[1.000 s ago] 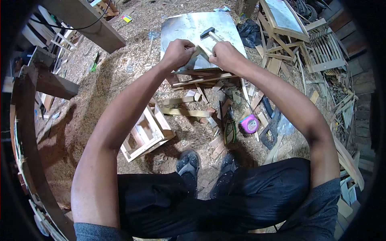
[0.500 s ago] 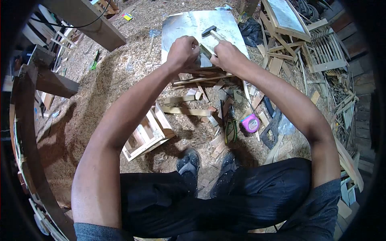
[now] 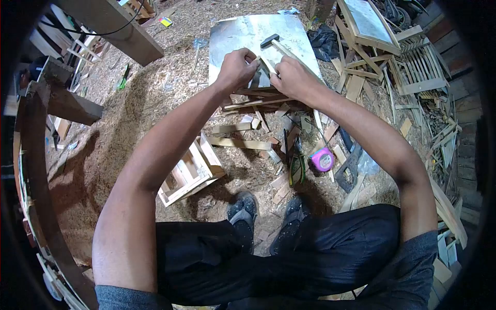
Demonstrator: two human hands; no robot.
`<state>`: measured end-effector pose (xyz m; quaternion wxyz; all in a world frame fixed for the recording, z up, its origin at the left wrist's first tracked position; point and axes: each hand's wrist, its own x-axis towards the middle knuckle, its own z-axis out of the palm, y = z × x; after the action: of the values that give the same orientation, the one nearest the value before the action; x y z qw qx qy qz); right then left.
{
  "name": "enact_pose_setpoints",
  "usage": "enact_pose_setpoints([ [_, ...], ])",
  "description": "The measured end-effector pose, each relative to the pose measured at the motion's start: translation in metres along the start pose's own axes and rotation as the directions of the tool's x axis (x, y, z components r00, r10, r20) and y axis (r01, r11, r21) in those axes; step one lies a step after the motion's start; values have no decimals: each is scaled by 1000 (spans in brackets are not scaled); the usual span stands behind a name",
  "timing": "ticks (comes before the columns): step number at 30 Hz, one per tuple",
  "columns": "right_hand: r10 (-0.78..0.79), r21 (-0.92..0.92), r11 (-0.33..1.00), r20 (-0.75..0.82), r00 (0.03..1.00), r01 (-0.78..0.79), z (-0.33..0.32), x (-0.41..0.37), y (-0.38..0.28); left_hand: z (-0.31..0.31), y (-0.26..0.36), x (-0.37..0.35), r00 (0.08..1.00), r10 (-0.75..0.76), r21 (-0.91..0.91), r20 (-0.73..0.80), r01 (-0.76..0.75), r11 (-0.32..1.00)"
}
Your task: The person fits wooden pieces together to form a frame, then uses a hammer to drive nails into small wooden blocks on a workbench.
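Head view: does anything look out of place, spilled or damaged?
Clutter: a rounded pink tape measure and green-handled pliers lie loose among pale wood offcuts on the shaving-strewn ground, where they could be stepped on. The flat grey worktop is smudged, but nothing looks plainly broken.

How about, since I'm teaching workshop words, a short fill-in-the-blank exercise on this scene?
1. The tape measure is mostly ____ in colour.
2. The strip between the left hand and right hand is made of ____.
3. The tool on the table is a ____.
4. In view, the pliers lie ____ of the tape measure.

Missing words: pink; wood; hammer; left.
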<state>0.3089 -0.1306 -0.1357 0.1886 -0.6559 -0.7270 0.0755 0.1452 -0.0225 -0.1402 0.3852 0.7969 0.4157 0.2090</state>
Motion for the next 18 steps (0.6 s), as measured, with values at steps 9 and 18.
enact_pose_setpoints([
  [9, -63, 8, 998, -29, 998, 63, 2, 3, 6, 6, -7, 3, 1000, -25, -63, 0, 25, 998],
  [18, -90, 6, 996, 27, 996, 90, -1, 5, 9, 7, -15, 8, 989, -103, -153, 108, 119, 981],
])
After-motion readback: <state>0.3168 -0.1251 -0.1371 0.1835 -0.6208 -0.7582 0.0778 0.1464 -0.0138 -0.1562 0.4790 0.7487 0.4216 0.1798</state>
